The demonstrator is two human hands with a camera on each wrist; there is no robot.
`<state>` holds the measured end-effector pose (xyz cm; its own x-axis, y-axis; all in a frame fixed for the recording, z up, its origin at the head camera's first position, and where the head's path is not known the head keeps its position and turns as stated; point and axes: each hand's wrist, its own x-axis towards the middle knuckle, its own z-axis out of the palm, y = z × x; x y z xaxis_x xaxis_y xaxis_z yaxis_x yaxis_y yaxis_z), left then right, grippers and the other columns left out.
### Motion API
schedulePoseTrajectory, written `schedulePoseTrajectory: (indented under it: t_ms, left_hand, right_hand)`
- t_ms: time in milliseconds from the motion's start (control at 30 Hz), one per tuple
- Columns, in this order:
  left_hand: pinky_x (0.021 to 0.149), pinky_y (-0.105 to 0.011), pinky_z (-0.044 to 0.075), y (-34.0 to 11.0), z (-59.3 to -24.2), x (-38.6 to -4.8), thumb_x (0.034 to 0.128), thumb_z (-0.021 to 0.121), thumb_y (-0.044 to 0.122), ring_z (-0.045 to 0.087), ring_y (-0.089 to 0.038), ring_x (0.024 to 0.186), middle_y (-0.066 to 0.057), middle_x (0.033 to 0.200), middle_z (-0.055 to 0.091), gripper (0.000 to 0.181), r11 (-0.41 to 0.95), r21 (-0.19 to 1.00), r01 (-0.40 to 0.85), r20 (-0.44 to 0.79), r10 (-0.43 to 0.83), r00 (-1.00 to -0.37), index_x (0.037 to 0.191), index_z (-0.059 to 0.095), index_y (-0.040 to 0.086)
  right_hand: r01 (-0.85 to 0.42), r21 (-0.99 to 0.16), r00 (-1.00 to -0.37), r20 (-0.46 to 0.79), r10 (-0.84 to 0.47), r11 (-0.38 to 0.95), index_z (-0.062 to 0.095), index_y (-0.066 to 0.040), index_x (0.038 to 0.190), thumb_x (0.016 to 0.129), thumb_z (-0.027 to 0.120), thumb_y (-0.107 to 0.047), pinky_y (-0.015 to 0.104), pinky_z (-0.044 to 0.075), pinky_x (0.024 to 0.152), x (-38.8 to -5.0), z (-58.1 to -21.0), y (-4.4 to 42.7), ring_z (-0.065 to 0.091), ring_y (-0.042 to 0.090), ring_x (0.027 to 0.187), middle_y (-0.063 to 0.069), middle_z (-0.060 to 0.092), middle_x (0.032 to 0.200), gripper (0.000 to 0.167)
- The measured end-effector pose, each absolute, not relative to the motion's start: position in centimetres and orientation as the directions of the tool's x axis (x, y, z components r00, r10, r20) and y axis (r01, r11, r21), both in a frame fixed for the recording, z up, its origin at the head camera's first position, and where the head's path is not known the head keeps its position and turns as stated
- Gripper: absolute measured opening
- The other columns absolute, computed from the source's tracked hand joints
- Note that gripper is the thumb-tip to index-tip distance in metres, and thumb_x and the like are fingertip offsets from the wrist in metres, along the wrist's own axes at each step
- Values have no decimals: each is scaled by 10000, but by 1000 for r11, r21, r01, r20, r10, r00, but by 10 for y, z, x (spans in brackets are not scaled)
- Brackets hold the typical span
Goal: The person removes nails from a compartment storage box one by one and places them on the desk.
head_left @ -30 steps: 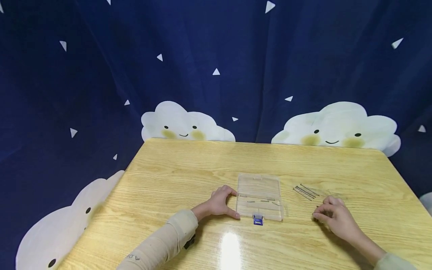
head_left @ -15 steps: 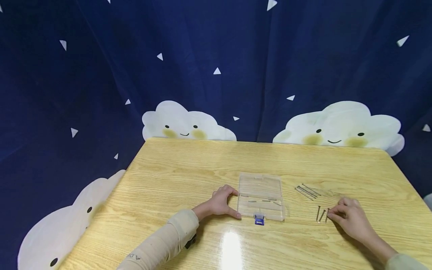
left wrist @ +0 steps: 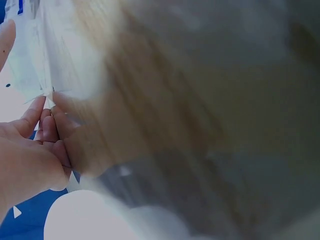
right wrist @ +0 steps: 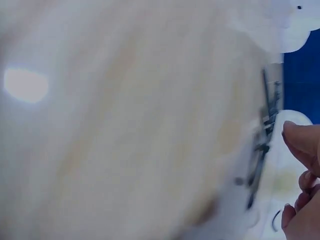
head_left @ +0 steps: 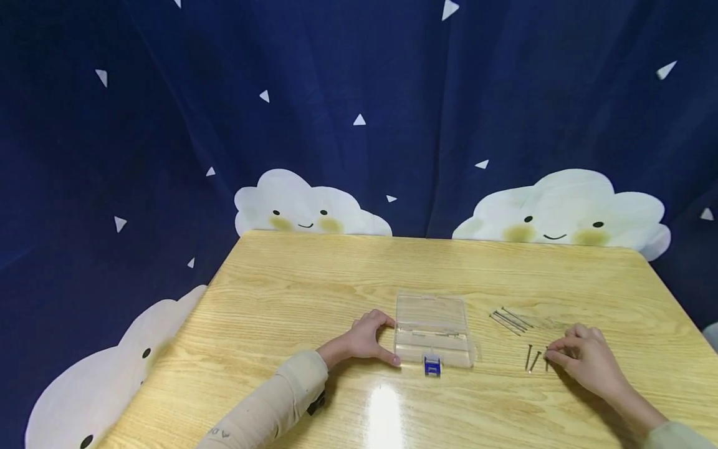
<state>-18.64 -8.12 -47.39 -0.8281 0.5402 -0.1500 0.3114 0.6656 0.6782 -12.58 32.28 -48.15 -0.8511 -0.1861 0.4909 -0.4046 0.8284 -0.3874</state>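
At the middle of the table an open clear plastic box (head_left: 432, 312) with a blue latch (head_left: 432, 366) holds several small nails (head_left: 449, 335). My left hand (head_left: 367, 337) grips its left side, thumb at the front corner and fingers further back; the left wrist view shows the fingertips (left wrist: 35, 110) against the box edge. To the right of the box, my right hand (head_left: 586, 358) pinches a short dark nail (head_left: 547, 366), partly hidden by the fingers. Two similar short nails (head_left: 528, 357) lie just left of it. In the right wrist view, thumb and curled fingers show beside blurred nails (right wrist: 265, 140).
Behind the short nails lie several longer nails (head_left: 507, 322), side by side and slanted. The wooden table (head_left: 314, 268) ends at a dark blue curtain (head_left: 336, 75) with white clouds. A bright glare spot sits on the table in front of the box.
My right hand has moved right, uncovering the two short nails. The small nails in the box have shifted slightly. The left hand stays at the box.
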Motion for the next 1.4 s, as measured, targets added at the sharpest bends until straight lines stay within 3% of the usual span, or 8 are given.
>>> schedulePoseTrajectory:
  t_ms: [333, 667, 1000, 1400]
  left_hand:
    - [874, -355, 276, -80, -474, -187, 708, 757, 400, 412, -185, 1051, -11, 1114, 481, 577, 661, 683, 311, -125, 526, -841, 1158, 577, 87]
    - [854, -348, 288, -81, -474, -185, 674, 776, 414, 427, -173, 1031, -15, 1107, 473, 630, 678, 651, 342, -103, 526, -844, 1168, 563, 86]
    - [839, -351, 284, -80, -474, -185, 669, 783, 413, 417, -166, 1024, -1, 1098, 452, 662, 671, 659, 340, -106, 531, -841, 1199, 552, 91]
    - [845, -342, 273, -80, -477, -186, 655, 793, 422, 425, -141, 1010, 18, 1091, 454, 647, 670, 659, 342, -103, 531, -841, 1180, 569, 117]
  right_hand:
    - [-464, -434, -833, 510, -214, 772, 698, -107, 700, 607, 782, 7, 240, 155, 624, -148, -459, 282, 195, 68, 750, -45, 275, 738, 170]
    - [-582, -465, -783, 542, -305, 667, 694, -88, 695, 598, 780, -10, 267, 151, 611, -170, -461, 242, 201, 106, 725, -50, 287, 739, 152]
    - [-614, -440, -771, 511, -380, 655, 720, -144, 702, 595, 809, -27, 256, 175, 614, -171, -465, 223, 210, 96, 738, -78, 277, 763, 182]
    - [-640, -337, -748, 479, -460, 690, 747, -115, 721, 577, 823, -54, 249, 214, 625, -171, -468, 204, 238, 111, 734, -69, 308, 784, 174]
